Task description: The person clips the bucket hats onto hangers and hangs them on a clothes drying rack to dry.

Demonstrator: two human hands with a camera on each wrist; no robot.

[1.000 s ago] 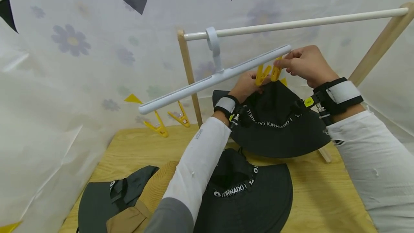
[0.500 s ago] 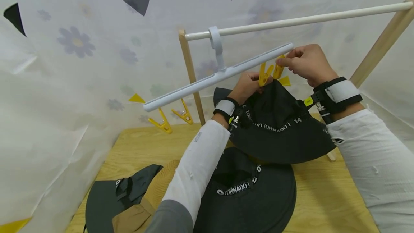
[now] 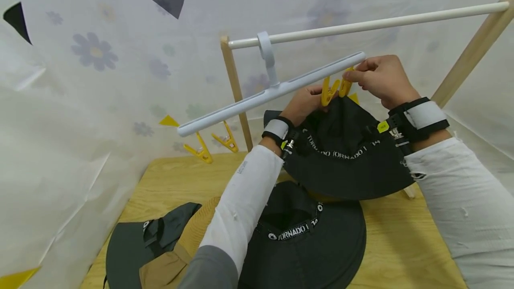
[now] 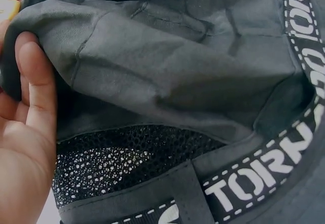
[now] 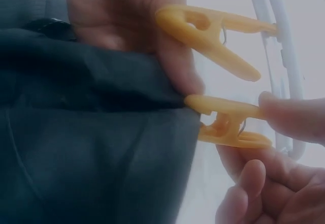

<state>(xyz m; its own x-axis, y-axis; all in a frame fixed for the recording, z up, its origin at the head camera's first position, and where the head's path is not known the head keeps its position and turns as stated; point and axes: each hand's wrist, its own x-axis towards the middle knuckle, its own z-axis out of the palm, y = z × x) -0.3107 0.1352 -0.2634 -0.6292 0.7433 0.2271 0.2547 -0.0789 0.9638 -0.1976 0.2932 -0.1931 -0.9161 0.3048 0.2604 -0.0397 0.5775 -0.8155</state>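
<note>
A dark bucket hat [image 3: 341,177], lettered on its inner band, hangs from my left hand [image 3: 302,105]. The left thumb lies inside the crown and the fingers are behind the cloth, as the left wrist view shows. My right hand [image 3: 387,79] pinches the handles of a yellow clip [image 5: 218,104] between thumb and fingers. That clip's tips meet the folded edge of the crown; whether cloth lies between them I cannot tell. Beside it, another yellow clip [image 3: 329,92] hangs close to the left fingers. Both are on the right arm of a pale hanger [image 3: 273,93].
The hanger hooks on a white rod [image 3: 373,26] of a wooden rack. Two more yellow clips [image 3: 226,138] dangle from its left end. Below, on the wooden table [image 3: 184,171], lie a second dark hat [image 3: 313,253], a tan hat [image 3: 201,222] and a dark green hat [image 3: 128,249].
The hat's brim has swung slightly and risen a little. Both hands keep their holds, and the view has shifted a bit.
</note>
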